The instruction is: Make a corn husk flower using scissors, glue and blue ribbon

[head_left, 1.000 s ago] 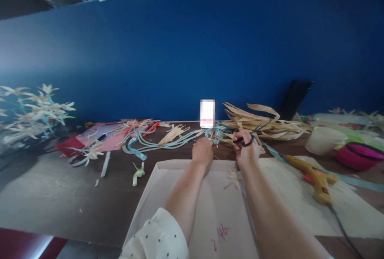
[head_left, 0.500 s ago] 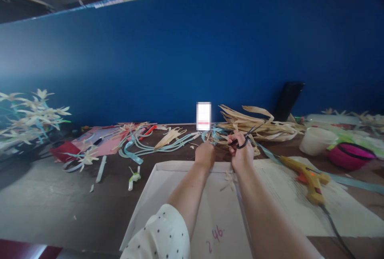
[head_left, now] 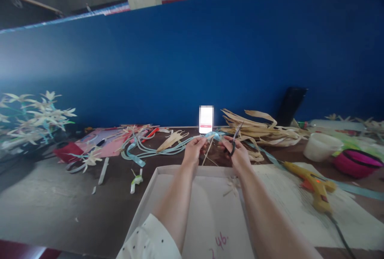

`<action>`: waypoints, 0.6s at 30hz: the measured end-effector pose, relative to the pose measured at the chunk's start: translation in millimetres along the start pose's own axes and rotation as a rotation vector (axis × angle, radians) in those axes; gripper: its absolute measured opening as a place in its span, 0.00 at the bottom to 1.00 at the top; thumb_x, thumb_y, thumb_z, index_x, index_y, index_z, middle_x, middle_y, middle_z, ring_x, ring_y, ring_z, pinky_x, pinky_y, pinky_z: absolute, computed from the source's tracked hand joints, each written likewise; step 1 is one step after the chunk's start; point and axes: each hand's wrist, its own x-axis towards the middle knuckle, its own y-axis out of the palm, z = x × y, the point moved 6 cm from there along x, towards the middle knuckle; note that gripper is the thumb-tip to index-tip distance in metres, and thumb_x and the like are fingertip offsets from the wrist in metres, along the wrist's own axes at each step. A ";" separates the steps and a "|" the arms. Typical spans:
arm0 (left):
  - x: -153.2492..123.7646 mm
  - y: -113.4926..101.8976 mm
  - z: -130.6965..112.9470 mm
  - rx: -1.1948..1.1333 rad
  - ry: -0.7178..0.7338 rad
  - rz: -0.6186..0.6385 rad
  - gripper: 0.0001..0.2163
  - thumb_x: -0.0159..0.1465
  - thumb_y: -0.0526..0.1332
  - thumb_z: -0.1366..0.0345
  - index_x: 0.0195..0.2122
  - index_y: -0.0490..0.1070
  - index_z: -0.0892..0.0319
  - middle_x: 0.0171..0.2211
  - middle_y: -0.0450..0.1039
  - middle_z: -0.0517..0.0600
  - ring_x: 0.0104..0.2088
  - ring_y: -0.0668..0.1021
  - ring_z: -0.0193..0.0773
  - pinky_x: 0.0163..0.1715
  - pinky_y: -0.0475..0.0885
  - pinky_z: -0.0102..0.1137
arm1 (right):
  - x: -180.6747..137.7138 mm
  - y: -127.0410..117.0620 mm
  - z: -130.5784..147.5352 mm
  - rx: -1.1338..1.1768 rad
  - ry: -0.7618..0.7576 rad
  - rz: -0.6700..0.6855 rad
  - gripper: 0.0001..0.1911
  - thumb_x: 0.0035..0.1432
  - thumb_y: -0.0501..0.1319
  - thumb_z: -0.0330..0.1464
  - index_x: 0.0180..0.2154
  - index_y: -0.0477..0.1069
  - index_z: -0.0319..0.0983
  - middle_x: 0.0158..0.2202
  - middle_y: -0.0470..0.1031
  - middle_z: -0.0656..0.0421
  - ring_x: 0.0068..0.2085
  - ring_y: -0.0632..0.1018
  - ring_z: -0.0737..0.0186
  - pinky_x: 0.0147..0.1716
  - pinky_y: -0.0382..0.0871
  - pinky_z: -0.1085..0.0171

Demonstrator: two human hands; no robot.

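My left hand [head_left: 194, 150] is closed in a pinch beyond the far edge of the white box lid [head_left: 207, 207]. Thin pale husk strips [head_left: 207, 152] hang down by its fingertips, seemingly pinched there. My right hand [head_left: 238, 156] is a short way to the right, holding black-handled scissors [head_left: 234, 141] with the blades pointing up. Its thumb and forefinger reach toward a light blue ribbon [head_left: 212, 135] bunched behind both hands; whether they touch it I cannot tell. Dry corn husks [head_left: 261, 127] lie just beyond the right hand.
On the right, a yellow glue gun [head_left: 319, 189] rests on paper, near a white cup [head_left: 322, 147] and a magenta pouch [head_left: 357, 164]. A lit phone [head_left: 206, 119] stands behind. At left are husk flowers [head_left: 45, 113] and pale blue stems [head_left: 162, 149]. A blue partition [head_left: 192, 59] closes the back.
My left hand has moved left, away from my right, and its fingertips now show. The scissors have swung from pointing right to nearly upright. The view has shifted slightly.
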 end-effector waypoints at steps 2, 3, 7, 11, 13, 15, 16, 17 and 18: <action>-2.5 3.4 0.7 -0.047 -0.018 0.028 0.15 0.48 0.67 0.57 0.30 0.71 0.63 0.24 0.68 0.45 0.22 0.68 0.26 0.20 0.61 0.21 | -1.2 2.7 -0.4 -0.032 0.021 0.045 0.25 0.36 0.72 0.38 0.40 0.74 0.39 0.28 0.78 0.56 0.27 0.76 0.63 0.12 0.58 0.74; -3.5 4.9 1.2 -0.048 -0.024 0.044 0.15 0.47 0.67 0.56 0.30 0.71 0.63 0.23 0.68 0.45 0.22 0.67 0.25 0.20 0.60 0.21 | -1.8 4.2 -0.5 -0.043 0.032 0.066 0.25 0.36 0.72 0.38 0.40 0.75 0.39 0.29 0.78 0.56 0.28 0.77 0.61 0.13 0.58 0.74; -4.2 8.1 3.5 -0.029 -0.036 0.095 0.15 0.47 0.67 0.57 0.30 0.71 0.63 0.24 0.67 0.45 0.21 0.67 0.25 0.19 0.59 0.20 | -2.2 4.9 2.7 -0.032 0.004 0.069 0.26 0.37 0.71 0.36 0.43 0.73 0.40 0.34 0.78 0.56 0.33 0.78 0.58 0.14 0.62 0.73; -3.7 7.2 3.4 -0.039 -0.044 0.080 0.16 0.46 0.67 0.57 0.30 0.70 0.63 0.23 0.67 0.46 0.21 0.66 0.25 0.18 0.57 0.20 | -0.9 0.3 3.5 0.059 -0.016 0.009 0.29 0.37 0.71 0.36 0.46 0.71 0.43 0.41 0.77 0.57 0.39 0.78 0.58 0.17 0.67 0.72; -4.3 7.0 2.5 -0.050 -0.050 0.072 0.16 0.46 0.67 0.57 0.29 0.70 0.63 0.23 0.67 0.46 0.20 0.66 0.24 0.18 0.57 0.20 | -0.7 -1.8 4.1 0.063 -0.023 -0.022 0.29 0.37 0.71 0.35 0.46 0.71 0.43 0.42 0.77 0.57 0.39 0.77 0.59 0.18 0.67 0.72; -5.0 7.6 1.8 -0.052 -0.054 0.074 0.16 0.46 0.67 0.57 0.29 0.70 0.63 0.22 0.67 0.45 0.20 0.66 0.24 0.18 0.57 0.21 | -1.1 -2.6 5.6 0.059 -0.035 -0.040 0.30 0.36 0.71 0.35 0.46 0.71 0.43 0.42 0.77 0.57 0.38 0.77 0.60 0.18 0.68 0.72; -5.3 8.2 1.7 -0.047 -0.054 0.080 0.16 0.46 0.67 0.57 0.29 0.70 0.63 0.22 0.67 0.45 0.20 0.66 0.24 0.18 0.57 0.21 | -1.4 -1.9 6.1 0.061 -0.033 -0.031 0.30 0.36 0.71 0.35 0.45 0.71 0.43 0.41 0.77 0.57 0.37 0.77 0.60 0.18 0.67 0.72; -5.5 9.0 1.9 -0.039 -0.053 0.090 0.16 0.46 0.67 0.57 0.29 0.70 0.63 0.23 0.67 0.45 0.20 0.66 0.24 0.18 0.58 0.21 | -1.7 0.0 6.1 0.067 -0.023 -0.004 0.30 0.35 0.71 0.35 0.45 0.71 0.43 0.40 0.77 0.57 0.36 0.77 0.61 0.17 0.66 0.72; -5.4 10.0 2.6 -0.027 -0.052 0.102 0.16 0.46 0.67 0.57 0.30 0.70 0.63 0.23 0.67 0.45 0.20 0.66 0.24 0.18 0.58 0.21 | -2.1 2.7 6.0 0.070 -0.010 0.035 0.30 0.35 0.72 0.35 0.45 0.71 0.42 0.38 0.77 0.57 0.34 0.77 0.61 0.17 0.64 0.73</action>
